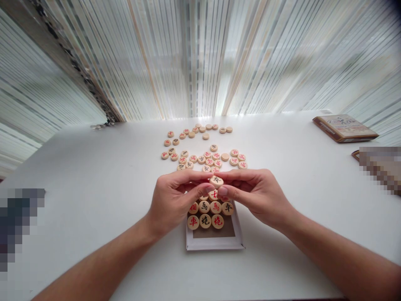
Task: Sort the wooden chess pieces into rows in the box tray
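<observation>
We are pinching one wooden chess piece point(216, 181), a small disc, between the fingertips of our left hand point(173, 200) and right hand point(253, 194), both closed on its rim, above the shallow box point(214, 243) of packed pieces. It looks light, rigid and smooth, so edge grips suit it. Loose pieces point(203, 152) are lying beyond on the bench point(94, 175).

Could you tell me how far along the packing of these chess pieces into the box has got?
Roughly eight pieces already lie in rows in the shallow box. The left hand and right hand together hold one piece above it. About thirty loose pieces lie scattered on the table beyond.
</observation>
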Demonstrator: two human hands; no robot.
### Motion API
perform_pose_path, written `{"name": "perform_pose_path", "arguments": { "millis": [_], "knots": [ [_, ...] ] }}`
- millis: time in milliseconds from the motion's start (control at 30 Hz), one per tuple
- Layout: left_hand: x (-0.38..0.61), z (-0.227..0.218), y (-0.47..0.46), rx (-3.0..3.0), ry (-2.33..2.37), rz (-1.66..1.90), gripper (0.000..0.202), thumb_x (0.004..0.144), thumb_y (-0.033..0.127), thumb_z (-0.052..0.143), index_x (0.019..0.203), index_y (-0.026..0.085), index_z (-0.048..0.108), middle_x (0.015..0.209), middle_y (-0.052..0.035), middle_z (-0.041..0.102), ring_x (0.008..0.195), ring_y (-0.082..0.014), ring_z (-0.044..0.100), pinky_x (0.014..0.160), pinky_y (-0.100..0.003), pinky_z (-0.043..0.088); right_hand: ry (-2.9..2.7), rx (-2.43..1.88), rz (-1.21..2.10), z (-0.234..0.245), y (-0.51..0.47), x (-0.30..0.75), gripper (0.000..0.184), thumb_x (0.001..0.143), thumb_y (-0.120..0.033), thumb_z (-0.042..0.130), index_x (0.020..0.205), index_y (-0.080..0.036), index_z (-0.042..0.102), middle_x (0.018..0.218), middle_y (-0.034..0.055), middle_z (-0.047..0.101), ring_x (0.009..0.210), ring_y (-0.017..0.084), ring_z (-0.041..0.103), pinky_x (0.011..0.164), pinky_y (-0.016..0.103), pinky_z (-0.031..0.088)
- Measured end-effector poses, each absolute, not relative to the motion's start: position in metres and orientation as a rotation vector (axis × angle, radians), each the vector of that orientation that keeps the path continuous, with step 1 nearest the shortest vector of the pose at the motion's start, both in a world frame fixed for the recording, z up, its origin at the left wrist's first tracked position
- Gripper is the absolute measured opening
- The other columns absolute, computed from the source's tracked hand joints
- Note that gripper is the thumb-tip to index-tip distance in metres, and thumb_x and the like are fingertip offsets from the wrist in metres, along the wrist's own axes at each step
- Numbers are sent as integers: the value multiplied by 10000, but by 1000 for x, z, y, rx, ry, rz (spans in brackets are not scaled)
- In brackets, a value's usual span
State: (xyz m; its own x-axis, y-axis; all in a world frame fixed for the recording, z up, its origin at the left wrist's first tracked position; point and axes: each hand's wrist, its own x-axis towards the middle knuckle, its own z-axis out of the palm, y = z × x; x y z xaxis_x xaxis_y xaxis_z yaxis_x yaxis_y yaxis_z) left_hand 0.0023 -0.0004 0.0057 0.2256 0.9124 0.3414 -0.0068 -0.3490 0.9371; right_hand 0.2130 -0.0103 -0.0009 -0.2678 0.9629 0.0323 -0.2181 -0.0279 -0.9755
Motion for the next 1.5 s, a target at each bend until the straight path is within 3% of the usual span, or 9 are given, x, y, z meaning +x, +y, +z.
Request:
{"name": "perform_pose_path", "arguments": {
  "millis": [133,300,600,700,833,1000,1267,1500],
  "knots": [
    [2,5,0,1662,885,1276,135,866,188,893,1000,208,889,879,-43,867,771,-166,809,697,-222,685,-1297,-932,1477,0,-10,213,364,760,-355,992,1097,-259,893,865,76,861,697,203,791,656,315,695],
    [1,5,0,1691,895,1261,73,865,189,892,935,198,880,838,-41,853,735,-163,792,670,-228,675,-1344,-925,1464,3,-10,212,267,819,-452,943,976,-238,914,720,55,812,612,181,748,568,274,641],
    [1,0,-2,1655,812,1212,370,804,89,916,1153,199,860,890,-35,846,783,-157,808,746,-227,703,-1281,-917,1646,3,-9,213,362,836,-527,911,761,-176,867,615,50,746,541,147,692,504,228,589],
    [1,1,-3,1663,819,1186,343,816,88,904,1143,182,861,890,-49,848,792,-167,814,748,-229,705,-1262,-915,1678,4,-10,212,341,809,-488,941,744,-166,849,601,38,724,535,133,664,504,219,579],
    [1,4,-4,1702,802,1152,281,853,85,868,1124,163,859,911,-62,856,790,-163,819,728,-206,695,-1180,-922,1719,5,-10,210,351,683,-358,1035,935,-175,874,680,12,739,541,99,619,518,197,564],
    [2,4,-5,1883,773,1163,260,877,75,837,1127,146,850,897,-60,848,739,-135,796,666,-173,664,-1206,-970,1690,4,-12,210,335,647,-325,1051,809,-144,820,588,-4,690,491,92,589,464,178,490],
    [3,7,-5,1956,722,1156,188,861,51,858,1030,132,855,866,-50,849,739,-114,785,712,-149,646,-1294,-954,1650,5,-13,212,328,790,-404,967,722,-151,771,553,-4,667,493,98,596,498,196,491],
    [3,8,-5,1604,594,1097,430,847,-37,833,1163,254,857,929,1,872,809,-118,838,760,-138,676,-1226,-780,1805,0,-9,216,304,947,-418,838,795,-158,801,632,16,706,563,104,647,532,187,530]
  ]
}}
